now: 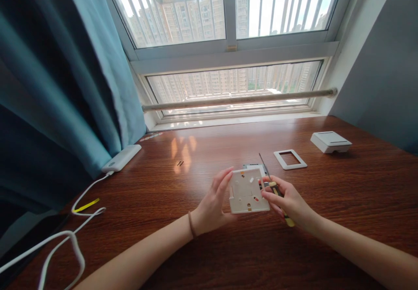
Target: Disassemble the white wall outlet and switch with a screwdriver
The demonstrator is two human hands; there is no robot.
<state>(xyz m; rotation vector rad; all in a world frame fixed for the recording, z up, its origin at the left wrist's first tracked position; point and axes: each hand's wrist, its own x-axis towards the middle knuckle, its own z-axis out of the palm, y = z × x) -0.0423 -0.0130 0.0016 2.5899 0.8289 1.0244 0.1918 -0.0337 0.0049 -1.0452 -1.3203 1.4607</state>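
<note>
A white square plastic back box (242, 196) is held up above the table, with small holes and slots in its face. My left hand (210, 205) grips its left side, fingers at the top corner and thumb low. My right hand (294, 200) is closed around a screwdriver (289, 221) with a yellow and black handle, its thin shaft pointing up and away. The right fingertips also touch the box's right edge. Behind the box, a white and greenish part (256, 166) shows only in part; I cannot tell what it is.
On the table (209, 146) lie a white square frame (280, 163), a white box-shaped unit (330, 142) and two small dark screws (180, 163). A white power bank (126, 157) with a cable (80, 194) and a yellow strip (86, 205) are at left, by the blue curtain (81, 63).
</note>
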